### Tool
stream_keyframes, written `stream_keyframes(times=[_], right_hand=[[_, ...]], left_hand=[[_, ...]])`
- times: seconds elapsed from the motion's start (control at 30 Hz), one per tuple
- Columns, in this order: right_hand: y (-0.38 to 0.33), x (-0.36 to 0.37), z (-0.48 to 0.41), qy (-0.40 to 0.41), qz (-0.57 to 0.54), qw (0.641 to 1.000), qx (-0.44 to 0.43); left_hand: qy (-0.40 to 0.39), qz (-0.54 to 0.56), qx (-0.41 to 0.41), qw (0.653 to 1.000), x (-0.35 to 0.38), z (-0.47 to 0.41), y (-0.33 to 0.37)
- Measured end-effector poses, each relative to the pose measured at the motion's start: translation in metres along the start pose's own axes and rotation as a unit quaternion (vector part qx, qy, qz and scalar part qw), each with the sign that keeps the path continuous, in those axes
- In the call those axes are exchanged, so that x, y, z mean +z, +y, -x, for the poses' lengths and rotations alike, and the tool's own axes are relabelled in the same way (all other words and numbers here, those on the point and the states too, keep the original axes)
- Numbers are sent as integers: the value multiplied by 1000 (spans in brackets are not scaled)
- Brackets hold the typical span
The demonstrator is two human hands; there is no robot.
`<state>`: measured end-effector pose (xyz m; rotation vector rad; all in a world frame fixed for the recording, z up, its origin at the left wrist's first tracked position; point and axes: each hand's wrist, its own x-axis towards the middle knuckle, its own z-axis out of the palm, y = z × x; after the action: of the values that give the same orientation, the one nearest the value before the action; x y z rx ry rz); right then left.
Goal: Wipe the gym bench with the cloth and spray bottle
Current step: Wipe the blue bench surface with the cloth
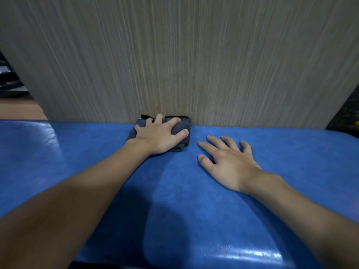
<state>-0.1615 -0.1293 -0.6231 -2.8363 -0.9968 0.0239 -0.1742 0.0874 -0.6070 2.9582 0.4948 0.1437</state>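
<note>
The blue padded gym bench fills the lower half of the view. A dark grey folded cloth lies at the bench's far edge, against the wall. My left hand presses down on the cloth with fingers spread over it and the thumb around its right side. My right hand rests flat on the bare bench pad to the right of the cloth, fingers straight and spread. No spray bottle is in view.
A wood-grain wall panel rises directly behind the bench. Dark equipment shows at the far left past the panel's edge, and a dark gap at the far right.
</note>
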Motion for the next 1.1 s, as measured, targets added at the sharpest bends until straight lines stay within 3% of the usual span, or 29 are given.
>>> stream_keyframes(times=[0.53,0.67,1.1], right_hand=[[-3,-5,4,-13,0,1000,22],[-8,-12,5,-38,44,998,19],[-12,-3,-9,-17,10,1000,9]], left_hand=[[-4,-11,28,1000,-12,187,-2],[-1,-12,23,1000,-15,216,-4],[-10,-1,16,1000,-11,129,-10]])
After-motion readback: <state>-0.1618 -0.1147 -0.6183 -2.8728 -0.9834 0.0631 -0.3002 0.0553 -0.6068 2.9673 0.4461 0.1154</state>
